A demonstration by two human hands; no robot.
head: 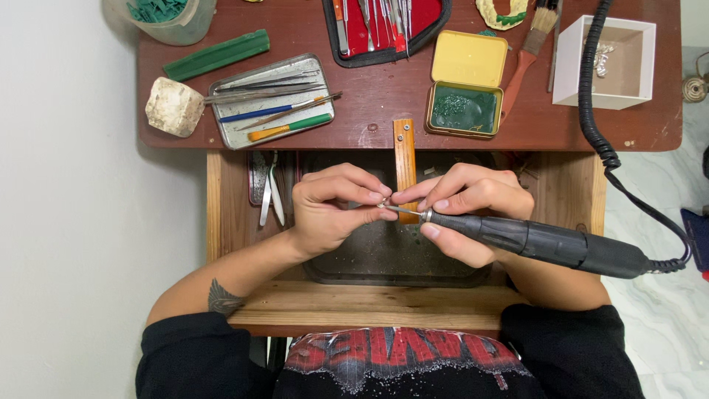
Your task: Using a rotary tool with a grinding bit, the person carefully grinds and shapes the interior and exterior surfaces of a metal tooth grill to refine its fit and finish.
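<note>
Head view: both hands meet over the dark tray (384, 258). Right hand (465, 210), grip closed, holds the black rotary handpiece (539, 242); its bit meets a small metal piece (383, 207) pinched in my left hand (332, 210). Beyond the grip, an orange bench pin (404, 166) juts from the table (369, 103).

Bright, even light from above; soft shadows under the hands (413, 210), faint glare on the metal tray (229, 129), everything sharp.
</note>
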